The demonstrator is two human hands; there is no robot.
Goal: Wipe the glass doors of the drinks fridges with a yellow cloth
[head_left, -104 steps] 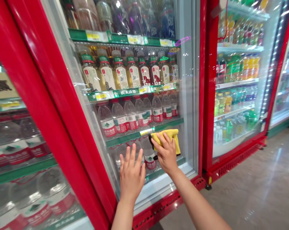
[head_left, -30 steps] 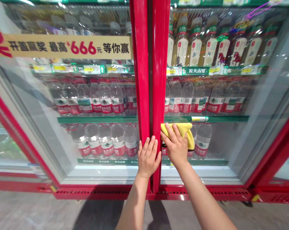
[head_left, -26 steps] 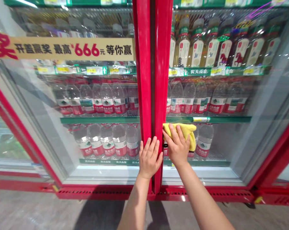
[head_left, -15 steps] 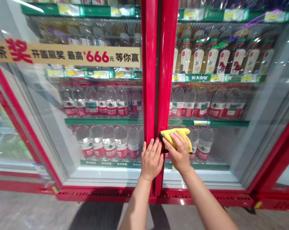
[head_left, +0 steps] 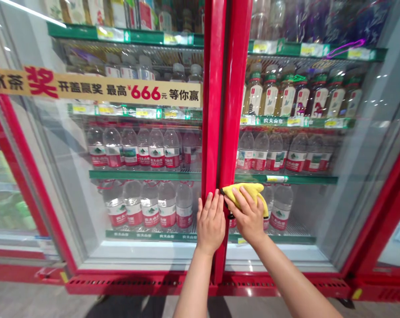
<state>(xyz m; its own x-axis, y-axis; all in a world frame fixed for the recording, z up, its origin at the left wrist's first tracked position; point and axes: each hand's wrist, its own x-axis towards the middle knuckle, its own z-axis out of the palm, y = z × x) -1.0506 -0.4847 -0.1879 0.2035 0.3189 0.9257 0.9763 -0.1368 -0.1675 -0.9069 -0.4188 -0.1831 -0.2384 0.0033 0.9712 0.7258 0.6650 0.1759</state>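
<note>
Our right hand [head_left: 249, 216] grips a yellow cloth [head_left: 253, 191], fingers bent and slightly spread over its folds; the cloth lies against the near side of the right door [head_left: 315, 198], at its left edge beside the right red frame [head_left: 234, 110]. Our left hand [head_left: 211, 227] lies over the red frames, fingers straight, close together and holding nothing; how hard it presses we cannot tell. To work the cloth well, we judge, we press it flat with even fingertips and brace lightly with the left.

We count one cloth, two red frames with the left red frame [head_left: 213, 110], and one tan banner [head_left: 100, 91]. On the bottom shelf [head_left: 150, 236], left, five front bottles [head_left: 150, 207] stand; right, one bottle [head_left: 281, 207] stands uncovered, others partly hidden.
</note>
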